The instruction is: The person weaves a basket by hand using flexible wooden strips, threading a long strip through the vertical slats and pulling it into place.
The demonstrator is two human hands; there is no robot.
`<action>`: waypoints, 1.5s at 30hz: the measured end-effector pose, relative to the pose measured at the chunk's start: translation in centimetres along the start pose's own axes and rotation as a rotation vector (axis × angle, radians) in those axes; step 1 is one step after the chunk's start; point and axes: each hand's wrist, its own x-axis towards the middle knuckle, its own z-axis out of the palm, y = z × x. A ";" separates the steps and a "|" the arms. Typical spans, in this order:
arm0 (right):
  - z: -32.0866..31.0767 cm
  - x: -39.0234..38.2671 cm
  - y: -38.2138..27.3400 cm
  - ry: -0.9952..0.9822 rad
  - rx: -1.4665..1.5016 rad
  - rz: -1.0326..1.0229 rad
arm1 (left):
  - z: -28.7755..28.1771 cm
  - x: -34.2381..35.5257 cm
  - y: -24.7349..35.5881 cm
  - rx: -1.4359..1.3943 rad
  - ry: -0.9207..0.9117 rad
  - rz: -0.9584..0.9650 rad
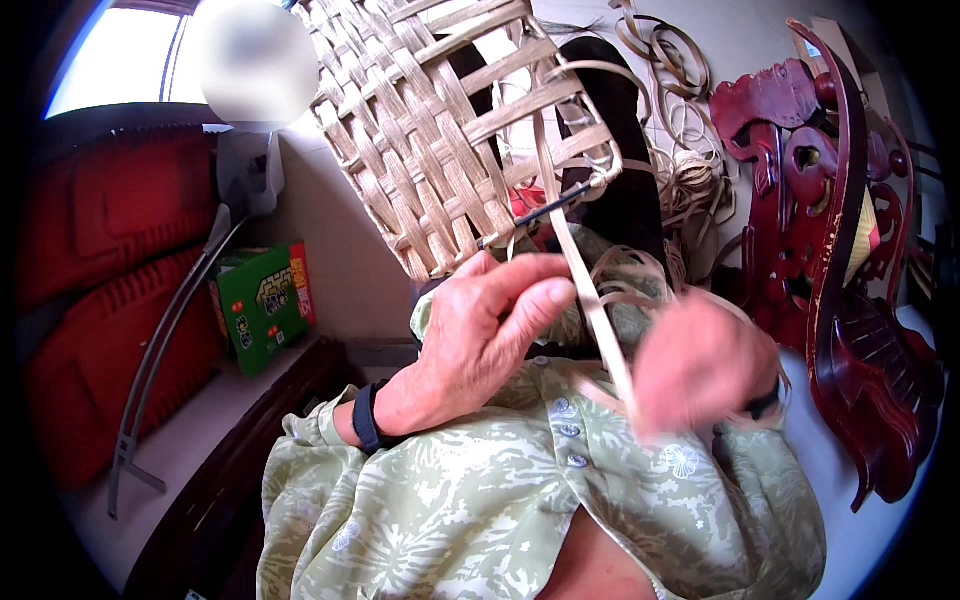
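Observation:
A half-woven panel of flat beige strips (400, 130) leans in front of me, its right part an open lattice on a frame with a dark rod (545, 212) at the lower edge. One long pale strip (592, 290) comes down past the rod, drawn straight toward my right hand. My left hand (480, 325) is below the rod, thumb and forefinger closed at this strip. My right hand (705, 365), smeared by motion, is curled like a fist round the strip's lower stretch, close to my chest. Its fingertips are hidden.
Loose strips lie in a tangled heap (695, 185) and coils (675, 55) beyond my right hand. A carved dark-red wooden piece of furniture (845, 240) stands at the right. On the left are red moulded cases (120, 230), a green box (262, 310) and a bent metal bar (165, 345).

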 end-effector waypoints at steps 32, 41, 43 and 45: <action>-1.6 3.5 4.5 0.461 0.315 0.378 | 0.4 0.0 0.4 0.204 -0.075 0.342; 3.0 -0.4 -0.9 -0.315 0.056 -0.178 | 1.0 0.1 -0.2 -0.088 0.006 -0.010; 1.4 -0.4 0.8 -0.379 0.081 -0.053 | 1.6 0.3 -0.4 -0.115 0.006 -0.003; -1.2 -1.1 2.5 -0.128 0.175 0.241 | 0.6 0.5 0.6 0.009 -0.024 0.063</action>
